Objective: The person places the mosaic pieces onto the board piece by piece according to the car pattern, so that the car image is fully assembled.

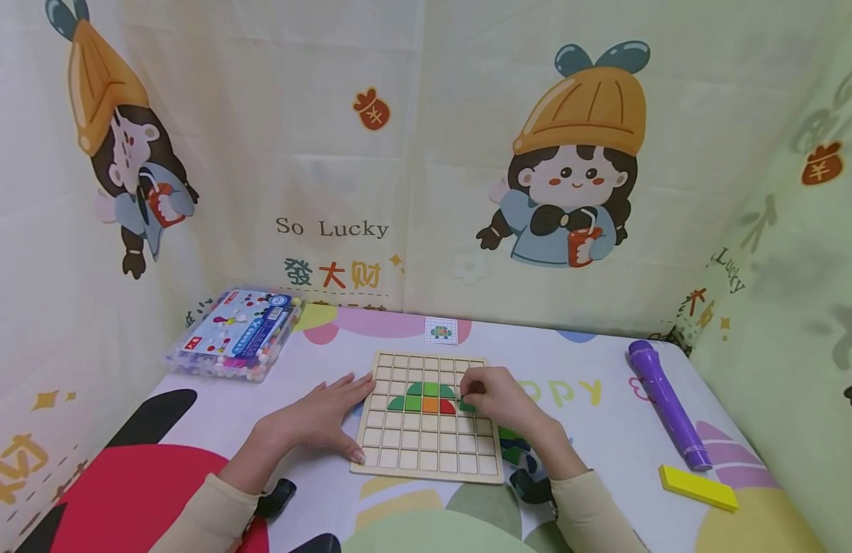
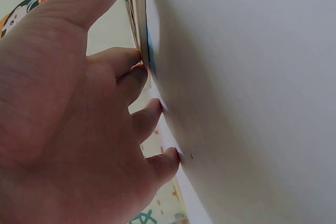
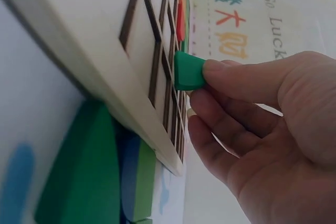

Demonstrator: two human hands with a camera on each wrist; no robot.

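The small green wooden puzzle piece (image 3: 188, 71) is pinched between the thumb and fingertips of the right hand (image 1: 498, 397), and it sits on the square wooden grid board (image 1: 426, 449), at the right end of the coloured shape in the middle rows. This shape is made of green pieces (image 1: 429, 389) on top, with an orange piece (image 1: 430, 404) and a red piece (image 1: 447, 407) below them. The board lies flat in the middle of the tabletop (image 1: 605, 430), which has a colourful printed cover.

The left hand (image 1: 325, 418) rests flat with fingers spread; its fingertips touch the left edge of the board and hold nothing.

Under the right wrist, just beside the right edge of the board, several loose green and blue pieces (image 1: 512, 444) lie on the tabletop. Behind the board there is a small pattern card (image 1: 441, 330) showing a picture on a grid. At the far left stands a clear plastic box with many small coloured parts (image 1: 235, 334). Well to the right lie a purple plastic stick (image 1: 668, 403) and, near its front end, a flat yellow block (image 1: 698, 488). A curtain with cartoon girls (image 1: 571, 177) surrounds the tabletop.
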